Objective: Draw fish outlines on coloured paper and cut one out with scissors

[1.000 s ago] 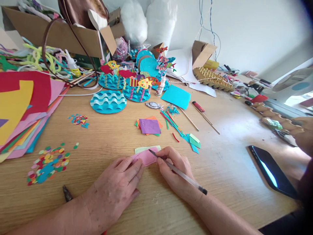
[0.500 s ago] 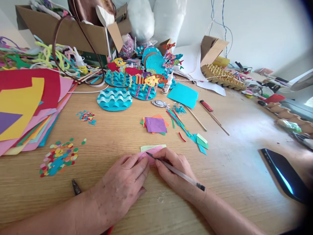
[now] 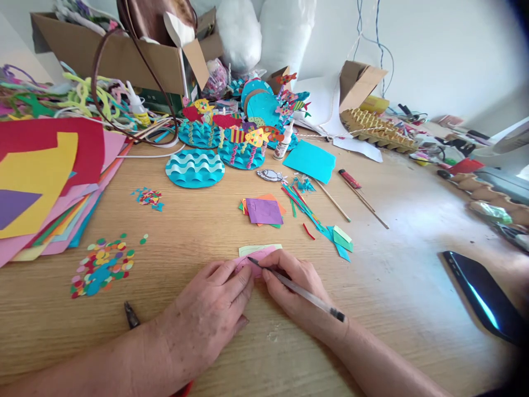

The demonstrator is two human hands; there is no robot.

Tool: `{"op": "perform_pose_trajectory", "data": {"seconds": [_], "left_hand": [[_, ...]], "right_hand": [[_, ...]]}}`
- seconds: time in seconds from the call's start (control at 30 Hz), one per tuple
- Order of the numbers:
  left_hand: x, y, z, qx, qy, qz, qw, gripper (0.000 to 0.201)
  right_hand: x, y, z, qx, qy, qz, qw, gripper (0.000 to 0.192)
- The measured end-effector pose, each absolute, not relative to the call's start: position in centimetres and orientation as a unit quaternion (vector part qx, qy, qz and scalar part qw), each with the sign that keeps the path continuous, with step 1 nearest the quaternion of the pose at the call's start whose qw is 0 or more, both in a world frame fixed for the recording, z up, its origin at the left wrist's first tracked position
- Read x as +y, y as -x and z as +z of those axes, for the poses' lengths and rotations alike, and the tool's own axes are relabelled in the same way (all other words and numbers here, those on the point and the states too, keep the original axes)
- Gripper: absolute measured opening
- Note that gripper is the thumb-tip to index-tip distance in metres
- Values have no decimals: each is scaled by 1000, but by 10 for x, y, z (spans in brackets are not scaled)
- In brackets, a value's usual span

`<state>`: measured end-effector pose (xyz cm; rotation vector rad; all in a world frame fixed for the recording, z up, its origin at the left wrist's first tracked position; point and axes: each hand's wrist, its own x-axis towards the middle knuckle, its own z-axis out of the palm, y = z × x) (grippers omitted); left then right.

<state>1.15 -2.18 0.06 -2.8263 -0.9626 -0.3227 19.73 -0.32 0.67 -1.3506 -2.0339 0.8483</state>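
Your right hand (image 3: 303,274) grasps a pen (image 3: 316,299), its tip at the pink paper (image 3: 262,253). That paper lies on the counter (image 3: 206,226) between your hands, over a pale green slip (image 3: 248,249); your left hand (image 3: 212,306) presses it, fingers unclenched and covering part of it. Your left forearm hides much of a dark-tipped tool (image 3: 131,315). Paper dots (image 3: 101,274) lie to your left, a purple sheet (image 3: 264,211) on stacked pieces just beyond, coloured strips (image 3: 306,212) beside those, and a phone (image 3: 481,295) well off right.
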Motion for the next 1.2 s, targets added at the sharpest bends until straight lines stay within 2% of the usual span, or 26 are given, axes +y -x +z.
{"op": "perform_pose_trajectory", "data": {"seconds": [1.2], "left_hand": [[-21,-13,1,-323,939,-103,55,38]], "right_hand": [[-3,-198,7,-764,506,296,270,13]]}}
